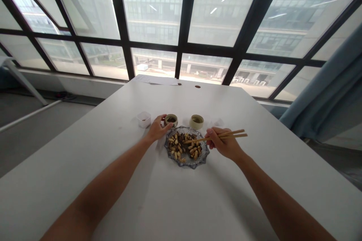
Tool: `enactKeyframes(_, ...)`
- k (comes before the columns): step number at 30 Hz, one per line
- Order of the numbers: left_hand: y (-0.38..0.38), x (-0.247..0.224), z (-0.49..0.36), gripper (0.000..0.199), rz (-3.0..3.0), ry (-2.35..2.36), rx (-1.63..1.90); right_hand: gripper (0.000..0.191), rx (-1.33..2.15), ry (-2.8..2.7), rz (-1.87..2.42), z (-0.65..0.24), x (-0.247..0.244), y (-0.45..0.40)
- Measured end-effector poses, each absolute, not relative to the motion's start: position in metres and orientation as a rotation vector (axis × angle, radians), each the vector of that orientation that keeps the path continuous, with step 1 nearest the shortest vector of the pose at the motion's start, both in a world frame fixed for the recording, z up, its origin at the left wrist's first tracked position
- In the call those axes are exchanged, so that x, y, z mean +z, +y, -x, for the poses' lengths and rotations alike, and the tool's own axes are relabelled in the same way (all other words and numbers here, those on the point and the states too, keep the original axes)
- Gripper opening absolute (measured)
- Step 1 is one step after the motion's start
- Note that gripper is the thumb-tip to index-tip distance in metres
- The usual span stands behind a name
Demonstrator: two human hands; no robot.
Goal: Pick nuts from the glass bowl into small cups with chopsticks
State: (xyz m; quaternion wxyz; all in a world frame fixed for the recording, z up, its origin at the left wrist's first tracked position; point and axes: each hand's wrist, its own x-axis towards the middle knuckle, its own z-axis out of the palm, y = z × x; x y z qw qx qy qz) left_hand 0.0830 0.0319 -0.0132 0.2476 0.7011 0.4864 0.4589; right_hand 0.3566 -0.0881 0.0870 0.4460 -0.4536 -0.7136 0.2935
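My left hand point(158, 128) is curved around the left side of a small round cup point(171, 120) with dark contents. In my right hand point(222, 142) is a pair of wooden chopsticks point(232, 134), held with their tips down among the peanuts point(177, 146) and dark seeds. These lie in a clear glass dish point(192, 165) with a scalloped rim, between my hands. A second pale cup point(196, 121) stands just behind the dish, apart from both hands. What the chopstick tips touch is too small to tell.
A small white square container point(144, 119) stands left of my left hand. Some clear, hard-to-see thing point(218, 122) lies behind my right hand. Papers point(158, 80) lie at the far edge of the white table point(169, 199), near the windows.
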Motion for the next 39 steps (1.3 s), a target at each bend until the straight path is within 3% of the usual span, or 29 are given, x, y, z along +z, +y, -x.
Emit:
enactKeyframes(31,0.030,-0.011,-0.083,0.063,-1.920,1.320,1.242,0.043,0.699,-1.828,1.138,-0.355,0.088,-0.100)
enactKeyframes(39,0.030,-0.010,-0.083,0.062,-1.909,1.329,1.245,0.056,0.736,-1.506,1.192,-0.365,0.066,-0.093)
